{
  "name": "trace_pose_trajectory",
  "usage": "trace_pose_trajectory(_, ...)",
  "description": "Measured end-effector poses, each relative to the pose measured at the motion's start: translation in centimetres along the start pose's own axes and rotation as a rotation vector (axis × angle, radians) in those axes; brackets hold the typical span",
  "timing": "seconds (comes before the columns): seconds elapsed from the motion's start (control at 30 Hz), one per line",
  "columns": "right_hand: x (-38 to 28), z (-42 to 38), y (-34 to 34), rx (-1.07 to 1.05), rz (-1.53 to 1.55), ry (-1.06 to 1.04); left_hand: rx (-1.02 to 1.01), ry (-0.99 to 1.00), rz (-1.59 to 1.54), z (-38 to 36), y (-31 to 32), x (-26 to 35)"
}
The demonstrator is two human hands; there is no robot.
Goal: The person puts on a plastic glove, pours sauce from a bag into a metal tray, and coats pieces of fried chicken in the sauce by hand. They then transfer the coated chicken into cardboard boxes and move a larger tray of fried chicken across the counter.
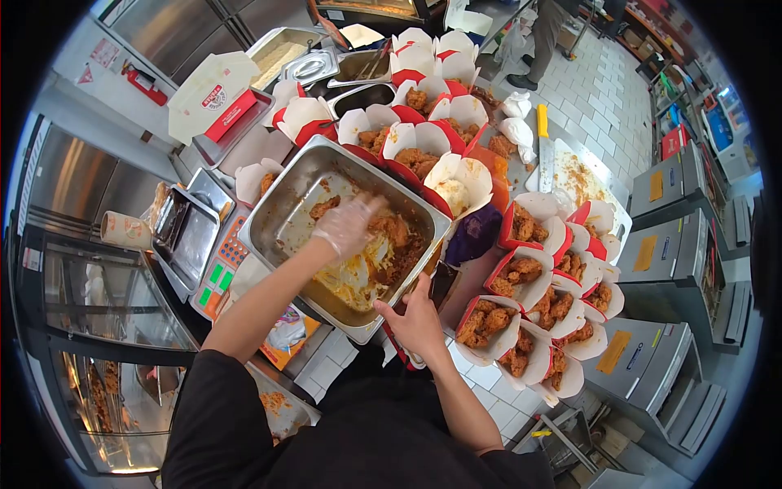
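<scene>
A deep steel pan [281, 197] is tilted in front of me, its floor streaked with yellow-orange sauce and brown crumbs. My left hand [349, 225], in a clear plastic glove, reaches inside it, fingers smeared by motion. Right beside those fingers is fried chicken [394, 231], and a smaller piece [324, 207] lies near the back of the hand. My bare right hand [417, 324] grips the pan at its near right side, thumb toward the near corner. Red-and-white paper boxes of fried chicken [487, 323] stand close to that hand on the right.
More filled boxes [415, 155] line the pan's far side. A yellow-handled knife [544, 134] lies by a crumb-covered cutting board [580, 175]. Left are an orange scale [218, 273], metal trays [186, 236] and a glass display case [106, 285]. A person [544, 41] stands beyond the counter.
</scene>
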State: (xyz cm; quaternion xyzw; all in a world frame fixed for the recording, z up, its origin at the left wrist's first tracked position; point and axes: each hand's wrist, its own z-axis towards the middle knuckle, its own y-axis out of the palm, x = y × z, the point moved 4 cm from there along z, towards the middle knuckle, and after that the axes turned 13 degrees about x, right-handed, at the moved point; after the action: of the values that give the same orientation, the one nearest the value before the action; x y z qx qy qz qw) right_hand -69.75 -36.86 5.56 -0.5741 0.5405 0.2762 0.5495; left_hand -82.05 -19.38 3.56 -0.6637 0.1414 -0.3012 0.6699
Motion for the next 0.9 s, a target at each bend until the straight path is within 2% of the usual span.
trace_pose_trajectory(0.03, 0.1, 0.0, 0.1, 0.002, 0.011, 0.02, -0.002, -0.002, -0.003, -0.4, -1.0, 1.3)
trace_pose_trajectory(0.1, 0.2, 0.2, 0.2, 0.003, 0.021, 0.036, -0.126, 0.193, 0.143, -0.7, -2.1, 4.3)
trace_pose_trajectory(0.13, 0.2, 0.2, 0.2, 0.003, 0.02, 0.029, -0.031, 0.222, 0.151, -0.8, -1.3, 4.3)
trace_pose_trajectory(0.17, 0.2, 0.3, 0.2, 0.005, 0.02, 0.021, -0.031, 0.221, 0.149, -0.4, -0.5, 4.0)
trace_pose_trajectory(0.23, 0.0, 0.3, 0.2, 0.007, 0.005, 0.02, -0.072, 0.255, 0.395, 0.7, 0.5, 3.7)
trace_pose_trajectory(0.37, -0.1, 0.2, 0.0, 0.002, 0.044, 0.038, -0.082, 0.148, 0.413, 0.9, 0.5, 2.3)
trace_pose_trajectory(0.4, 0.1, 0.2, 0.0, 0.012, 0.048, 0.041, -0.042, 0.383, 0.389, 0.5, 0.8, 2.7)
trace_pose_trajectory(0.5, 0.4, 0.2, 0.3, 0.025, 0.049, 0.026, 0.021, 0.68, 0.221, -0.1, 1.1, 2.9)
trace_pose_trajectory(0.57, 0.1, 0.2, 0.1, 0.001, 0.038, 0.033, -0.218, 0.469, 0.255, 0.6, 1.8, 1.9)
trace_pose_trajectory(0.6, -0.1, 0.3, -0.1, -0.003, 0.04, 0.027, -0.216, 0.464, 0.259, 1.0, 1.2, 1.8)
trace_pose_trajectory(0.67, -0.1, 0.2, -0.2, -0.016, 0.06, 0.053, -0.269, 0.028, -0.114, 1.8, 0.0, 0.4)
trace_pose_trajectory(0.8, 0.4, 0.1, -0.1, -0.013, -0.009, -0.007, -0.303, -0.088, -0.069, 1.6, -1.1, -0.3)
trace_pose_trajectory(0.87, 0.4, 0.1, -0.1, 0.002, 0.027, -0.012, -0.099, -0.021, -0.166, 0.8, -2.6, -0.5)
trace_pose_trajectory(0.9, 0.4, 0.2, -0.2, 0.002, 0.027, -0.011, -0.1, -0.021, -0.166, 0.5, -2.8, -1.9)
